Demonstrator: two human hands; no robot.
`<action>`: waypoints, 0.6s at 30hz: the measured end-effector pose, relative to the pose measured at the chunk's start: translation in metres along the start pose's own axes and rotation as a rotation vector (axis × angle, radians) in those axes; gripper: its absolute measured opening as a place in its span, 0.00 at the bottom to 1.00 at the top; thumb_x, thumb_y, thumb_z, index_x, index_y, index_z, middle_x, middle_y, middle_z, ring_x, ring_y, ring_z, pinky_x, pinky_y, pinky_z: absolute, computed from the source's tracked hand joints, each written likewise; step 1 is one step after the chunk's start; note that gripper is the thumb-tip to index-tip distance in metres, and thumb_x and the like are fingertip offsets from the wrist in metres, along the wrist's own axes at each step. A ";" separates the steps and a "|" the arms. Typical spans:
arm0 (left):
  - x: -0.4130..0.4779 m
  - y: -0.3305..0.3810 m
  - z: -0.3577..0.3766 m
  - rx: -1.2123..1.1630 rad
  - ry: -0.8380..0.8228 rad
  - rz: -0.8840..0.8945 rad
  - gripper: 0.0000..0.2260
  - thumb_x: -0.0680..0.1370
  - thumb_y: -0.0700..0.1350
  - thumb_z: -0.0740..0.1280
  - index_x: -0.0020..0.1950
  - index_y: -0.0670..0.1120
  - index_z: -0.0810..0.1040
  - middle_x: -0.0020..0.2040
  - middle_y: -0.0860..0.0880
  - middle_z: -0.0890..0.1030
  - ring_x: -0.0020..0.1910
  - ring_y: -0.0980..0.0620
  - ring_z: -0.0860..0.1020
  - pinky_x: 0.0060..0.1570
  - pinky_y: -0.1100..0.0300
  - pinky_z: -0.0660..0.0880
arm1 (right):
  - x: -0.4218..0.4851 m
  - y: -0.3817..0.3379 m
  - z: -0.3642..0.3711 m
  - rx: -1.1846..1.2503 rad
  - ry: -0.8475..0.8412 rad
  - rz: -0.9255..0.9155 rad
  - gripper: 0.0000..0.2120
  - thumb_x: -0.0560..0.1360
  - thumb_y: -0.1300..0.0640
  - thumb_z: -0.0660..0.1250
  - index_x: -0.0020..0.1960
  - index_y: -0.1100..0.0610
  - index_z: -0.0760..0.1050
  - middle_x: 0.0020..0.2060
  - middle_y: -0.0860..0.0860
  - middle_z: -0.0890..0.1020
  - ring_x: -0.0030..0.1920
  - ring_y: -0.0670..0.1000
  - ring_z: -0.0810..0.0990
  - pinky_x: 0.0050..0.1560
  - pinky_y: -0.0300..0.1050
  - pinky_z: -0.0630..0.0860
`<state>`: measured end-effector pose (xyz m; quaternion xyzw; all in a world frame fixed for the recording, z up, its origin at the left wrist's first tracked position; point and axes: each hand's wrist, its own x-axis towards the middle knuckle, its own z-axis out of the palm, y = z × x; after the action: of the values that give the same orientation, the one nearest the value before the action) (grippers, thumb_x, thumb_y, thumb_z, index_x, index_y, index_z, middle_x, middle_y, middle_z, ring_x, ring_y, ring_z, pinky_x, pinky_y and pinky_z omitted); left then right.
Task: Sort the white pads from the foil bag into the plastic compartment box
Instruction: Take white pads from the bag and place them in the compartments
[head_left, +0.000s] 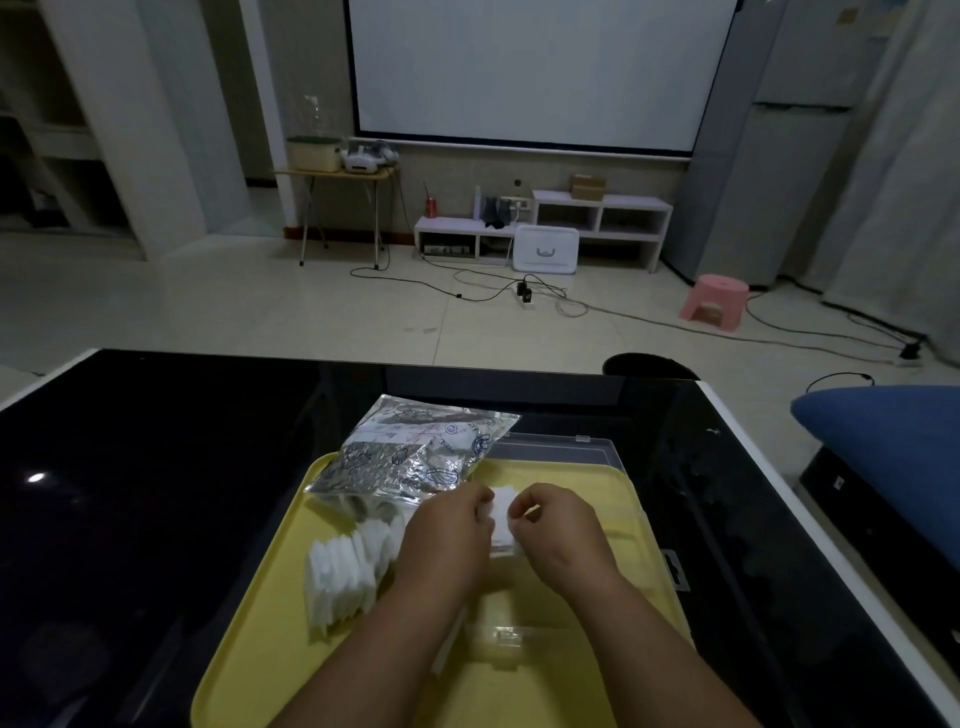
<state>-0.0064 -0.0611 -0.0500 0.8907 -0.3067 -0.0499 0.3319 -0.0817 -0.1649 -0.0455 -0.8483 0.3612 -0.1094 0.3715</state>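
- One black table (156, 467) carries the whole arrangement.
- Yellow tray (270, 597) lies on the table at its near edge.
- Plastic compartment box (597, 449), clear, rests on the tray's right half. The forearms hide most compartments, so how full they are cannot be told.
- Foil bag (410, 452) lies across the tray's far left corner, mouth toward the person.
- Row of white pads (345, 571) stands fanned on the tray, left of the box, still unsorted.
- Left hand (447, 530) and right hand (556, 519), fingers curled, pinch the held pads (501, 514) between them over the box.
- Judged progress: pads are out of the bag, but most remain to be placed.
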 end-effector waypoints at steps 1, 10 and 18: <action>0.000 -0.001 0.000 0.003 0.000 -0.005 0.11 0.79 0.46 0.65 0.61 0.51 0.79 0.54 0.50 0.82 0.52 0.51 0.79 0.52 0.57 0.76 | -0.001 -0.001 0.000 -0.008 0.001 0.000 0.04 0.76 0.56 0.67 0.45 0.49 0.79 0.43 0.49 0.83 0.39 0.49 0.79 0.39 0.41 0.74; -0.003 0.001 -0.001 0.105 -0.150 -0.065 0.18 0.76 0.41 0.64 0.66 0.49 0.77 0.66 0.48 0.70 0.59 0.49 0.76 0.56 0.60 0.72 | -0.005 -0.001 0.004 -0.168 -0.048 0.027 0.03 0.73 0.52 0.67 0.43 0.45 0.78 0.44 0.48 0.84 0.43 0.51 0.82 0.42 0.44 0.77; -0.007 0.005 -0.006 0.155 -0.179 -0.086 0.15 0.75 0.41 0.64 0.60 0.50 0.81 0.61 0.47 0.70 0.56 0.48 0.77 0.53 0.59 0.72 | -0.005 -0.002 0.007 -0.248 -0.050 0.033 0.07 0.74 0.54 0.65 0.46 0.46 0.81 0.47 0.48 0.84 0.46 0.52 0.81 0.42 0.42 0.74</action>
<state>-0.0130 -0.0562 -0.0432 0.9181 -0.2995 -0.1197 0.2306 -0.0813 -0.1565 -0.0483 -0.8840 0.3766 -0.0366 0.2745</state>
